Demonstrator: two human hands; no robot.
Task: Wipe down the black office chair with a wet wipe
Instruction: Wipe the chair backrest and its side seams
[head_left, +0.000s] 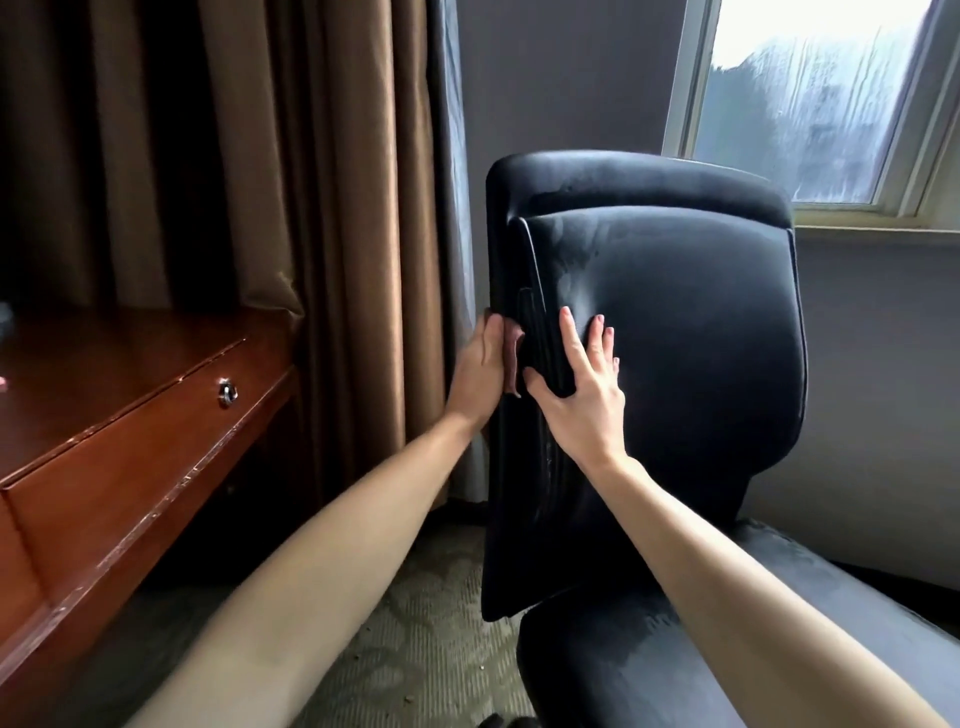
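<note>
Though streaked, chair (701, 364) beside wooden desk (130, 415).

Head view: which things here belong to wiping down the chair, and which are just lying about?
Part of the job:
black office chair
left hand, at the backrest's edge
pale scrap beside that hand, possibly the wet wipe
right hand, fingers flat on the backrest cushion

Just there:
wooden desk
brown curtain
window
carpet
</note>
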